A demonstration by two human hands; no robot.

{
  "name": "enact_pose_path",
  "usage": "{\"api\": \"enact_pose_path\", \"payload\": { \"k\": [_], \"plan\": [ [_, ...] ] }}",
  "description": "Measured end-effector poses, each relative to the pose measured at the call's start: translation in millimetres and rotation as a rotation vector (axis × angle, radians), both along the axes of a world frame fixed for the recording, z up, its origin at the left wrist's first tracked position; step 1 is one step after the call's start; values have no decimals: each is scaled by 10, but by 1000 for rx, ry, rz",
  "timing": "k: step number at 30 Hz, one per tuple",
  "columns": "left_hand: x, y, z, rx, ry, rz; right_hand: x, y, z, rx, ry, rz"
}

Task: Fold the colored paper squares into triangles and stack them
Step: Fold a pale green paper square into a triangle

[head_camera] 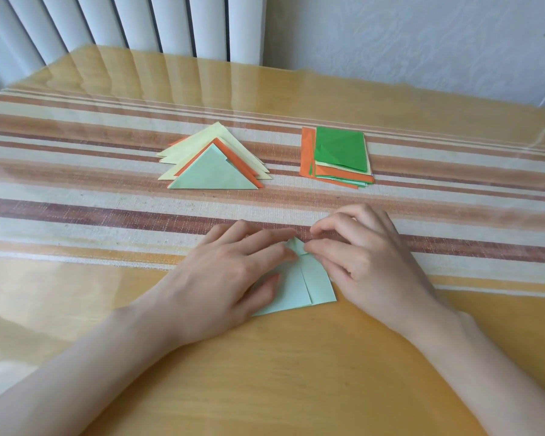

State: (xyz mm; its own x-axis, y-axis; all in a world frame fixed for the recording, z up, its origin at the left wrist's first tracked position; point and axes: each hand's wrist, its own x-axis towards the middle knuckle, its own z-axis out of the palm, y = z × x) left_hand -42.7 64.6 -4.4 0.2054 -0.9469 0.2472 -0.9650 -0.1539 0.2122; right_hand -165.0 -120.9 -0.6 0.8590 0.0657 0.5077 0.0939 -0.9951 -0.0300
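One pale green paper (299,287) lies on the worktop (296,372), partly folded, with two flaps meeting along a seam down its middle and a small tip standing up at its far end. The left hand (233,272) rests on the paper's left half, fingers straight and close together, pressing it flat; the thumb lies on the near left part of the sheet. The right hand (368,256) sits at the paper's right edge with its fingers curled, thumb and forefinger pinching the raised tip just beside the left fingertips. The near right corner of the sheet shows uncovered between the two wrists.

Beyond the left hand, well apart from it, sits a pile of folded triangles (213,174), pale green on top, orange and pale yellow beneath, their points fanned away from the person. Beyond the right hand lies a pile of flat squares (337,155), dark green uppermost over orange and lighter sheets. Both piles rest on a striped cloth (76,215) under a clear cover.
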Motion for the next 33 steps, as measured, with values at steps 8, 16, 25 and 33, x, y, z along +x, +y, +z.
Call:
{"api": "enact_pose_path", "payload": {
  "k": [8, 16, 25, 33],
  "plan": [
    [-5, 3, -2, -4, -20, 13, 9, -9, -23, 6, 2, 22],
    [5, 5, -2, -19, -27, 35, 3, -25, -23, -19, -19, 73],
    [2, 1, -4, -23, -17, 35, 19, 41, -14, 116, -55, 27],
    [1, -4, -17, -58, -36, 44, 70, -1, -60, 248, -50, -47]
  ]
}}
